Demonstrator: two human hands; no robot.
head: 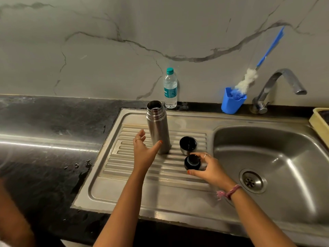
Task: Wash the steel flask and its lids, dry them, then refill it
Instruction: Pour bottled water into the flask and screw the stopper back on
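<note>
Uncapped cylindrical steel flask (158, 127) upright on ribbed drainboard (124, 175).
My left hand (145, 150) lay relaxed beside it; my right hand (208, 168) pinched the round black inner lid (192, 162); bottle label unreadable.

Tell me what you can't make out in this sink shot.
Head view only:
- Steel flask: its inside is dark, so contents are unclear.
- Black inner lid: partly covered by the right hand.
- Water bottle: label print too small.
- Yellow tray: cut off by the right edge.
</note>
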